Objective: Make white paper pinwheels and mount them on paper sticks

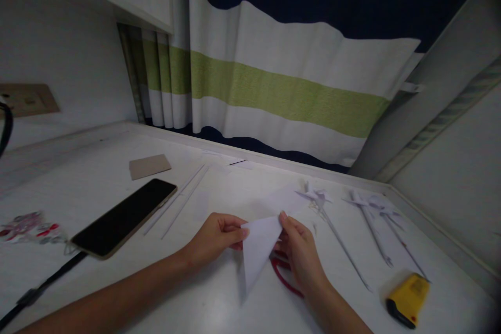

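Note:
A folded sheet of white paper (258,248), shaped roughly like a triangle with its point downward, is held up over the white tabletop. My left hand (217,232) pinches its upper left corner between thumb and fingers. At the upper right corner, my right hand (299,245) grips the same paper. Red-handled scissors (287,282) lie on the table under my right hand, which partly hides them. Just behind the paper lies another flat white sheet (284,201). Beyond it rests a white paper pinwheel (318,197) on a thin rolled stick.
More paper pinwheels on sticks (373,203) lie at the right, near a yellow and black tool (409,300). To the left are two thin white sticks (183,203), a phone (125,219) with a strap, a beige card (150,166) and small trinkets (31,228). A striped curtain (274,78) hangs behind.

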